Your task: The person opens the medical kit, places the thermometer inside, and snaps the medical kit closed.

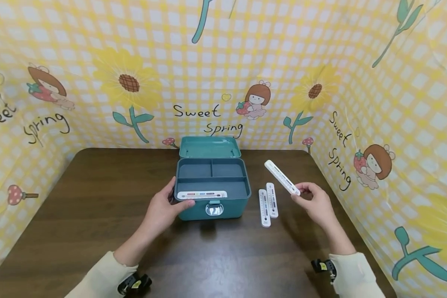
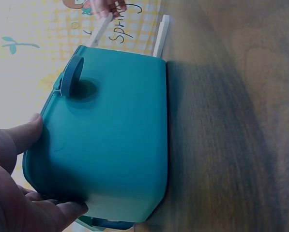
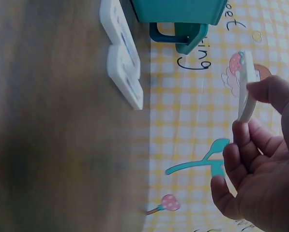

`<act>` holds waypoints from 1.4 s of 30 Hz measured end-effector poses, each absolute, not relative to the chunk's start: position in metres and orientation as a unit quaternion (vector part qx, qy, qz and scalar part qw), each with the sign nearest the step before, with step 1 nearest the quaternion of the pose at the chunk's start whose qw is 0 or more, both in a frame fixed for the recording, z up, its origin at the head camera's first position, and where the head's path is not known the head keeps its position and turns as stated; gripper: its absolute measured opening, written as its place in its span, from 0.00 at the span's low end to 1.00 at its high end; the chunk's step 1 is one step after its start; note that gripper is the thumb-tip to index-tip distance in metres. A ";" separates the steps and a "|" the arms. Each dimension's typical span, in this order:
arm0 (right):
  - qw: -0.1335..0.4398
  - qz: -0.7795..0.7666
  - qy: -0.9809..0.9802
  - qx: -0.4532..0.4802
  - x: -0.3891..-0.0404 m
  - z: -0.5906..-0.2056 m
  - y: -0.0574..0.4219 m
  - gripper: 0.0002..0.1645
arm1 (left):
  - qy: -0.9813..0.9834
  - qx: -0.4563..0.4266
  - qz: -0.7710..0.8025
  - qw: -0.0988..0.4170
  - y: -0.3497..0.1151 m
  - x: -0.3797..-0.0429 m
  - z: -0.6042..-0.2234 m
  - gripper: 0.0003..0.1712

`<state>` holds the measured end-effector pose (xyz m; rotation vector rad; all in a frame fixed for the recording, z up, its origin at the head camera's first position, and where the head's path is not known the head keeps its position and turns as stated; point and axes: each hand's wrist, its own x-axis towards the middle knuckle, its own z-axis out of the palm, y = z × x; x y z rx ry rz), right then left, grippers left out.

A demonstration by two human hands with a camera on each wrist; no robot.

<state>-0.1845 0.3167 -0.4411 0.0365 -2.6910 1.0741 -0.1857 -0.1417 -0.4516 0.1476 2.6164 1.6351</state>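
A teal storage box (image 1: 210, 209) stands with its lid (image 1: 210, 147) raised at the back, showing a divided grey tray (image 1: 191, 169). My left hand (image 1: 167, 207) grips the box's left front corner, thumb at the front rim and fingers along the side. In the tray's front compartment lies a white strip thermometer (image 1: 202, 194). Between thumb and fingers my right hand (image 1: 316, 203) pinches another white thermometer (image 1: 282, 177) by its lower end, raised and slanting up to the left. Two more thermometers, one left (image 1: 264, 208) and one right (image 1: 272, 200), lie side by side right of the box.
The dark wooden table (image 1: 108, 198) extends around the box. Behind and beside it hangs a yellow checked cloth (image 1: 152, 95) with flower prints. Each wrist wears a black strapped device, one left (image 1: 134, 284) and one right (image 1: 324, 266). A clear latch (image 1: 214, 209) sits on the box front.
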 end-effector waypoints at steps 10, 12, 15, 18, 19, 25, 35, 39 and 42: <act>0.071 0.327 -0.934 0.123 -0.204 -0.390 0.322 0.15 | 0.843 0.050 0.534 0.035 -0.135 -0.187 -0.450 0.63; 0.072 0.307 -0.938 0.146 -0.207 -0.380 0.321 0.14 | 0.844 0.049 0.532 0.038 -0.134 -0.187 -0.450 0.64; 0.072 0.279 -0.940 0.181 -0.215 -0.370 0.317 0.14 | 0.844 0.048 0.532 0.038 -0.134 -0.187 -0.450 0.64; 0.060 0.258 -0.939 0.221 -0.224 -0.363 0.311 0.14 | 0.843 0.047 0.534 0.036 -0.135 -0.186 -0.449 0.63; 0.054 0.252 -0.938 0.234 -0.228 -0.361 0.308 0.15 | 0.843 0.046 0.535 0.036 -0.136 -0.186 -0.448 0.63; 0.016 0.218 -0.928 0.303 -0.246 -0.354 0.287 0.15 | 0.845 0.048 0.531 0.033 -0.141 -0.186 -0.447 0.62; -0.010 0.132 -0.919 0.371 -0.264 -0.347 0.249 0.14 | 0.847 0.050 0.528 0.026 -0.143 -0.187 -0.450 0.63; -0.017 0.105 -0.920 0.378 -0.269 -0.345 0.237 0.14 | 0.846 0.045 0.531 0.027 -0.143 -0.186 -0.450 0.63; -0.028 0.094 -0.918 0.384 -0.271 -0.343 0.230 0.13 | 0.844 0.044 0.534 0.029 -0.142 -0.186 -0.450 0.63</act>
